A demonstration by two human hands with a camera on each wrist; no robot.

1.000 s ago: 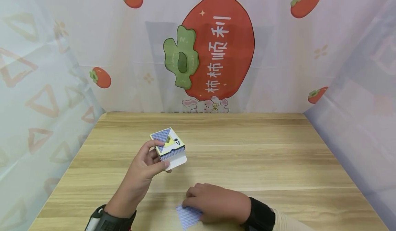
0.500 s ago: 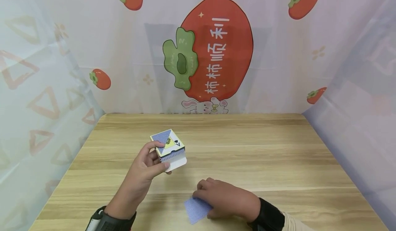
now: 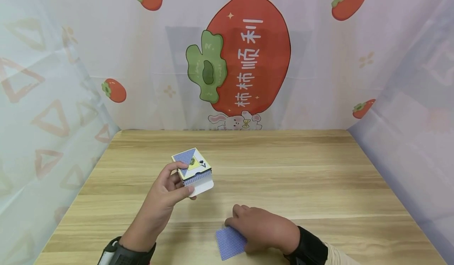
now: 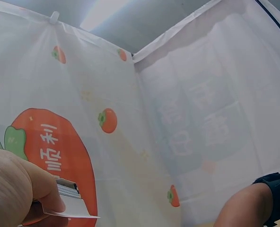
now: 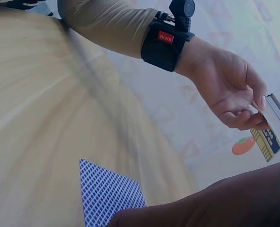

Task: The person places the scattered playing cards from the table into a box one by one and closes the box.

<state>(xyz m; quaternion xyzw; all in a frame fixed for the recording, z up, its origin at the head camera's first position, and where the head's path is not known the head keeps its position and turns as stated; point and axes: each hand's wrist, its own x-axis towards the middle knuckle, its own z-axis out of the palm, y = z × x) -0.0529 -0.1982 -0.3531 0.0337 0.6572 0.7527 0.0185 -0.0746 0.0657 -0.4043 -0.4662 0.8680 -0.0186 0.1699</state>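
In the head view my left hand holds a playing-card box above the table, fingers on its top and thumb by the white flap. The open end faces me, and blue-patterned card edges show inside. An ace is printed on the lid. The right hand is low near the front of the table, its fingers curled at the edge of a blue-backed playing card. The card's patterned back also shows in the right wrist view, with a finger over its lower edge. Whether more cards lie beneath it, I cannot tell.
The wood-grain table extends beyond both hands. A white cloth with a large printed persimmon hangs behind its far edge. More cloth hangs at the left and right. Both wrists wear black bands.
The right hand has shifted to the right with the playing card, which has turned slightly. The left hand and the card box have stayed nearly still.
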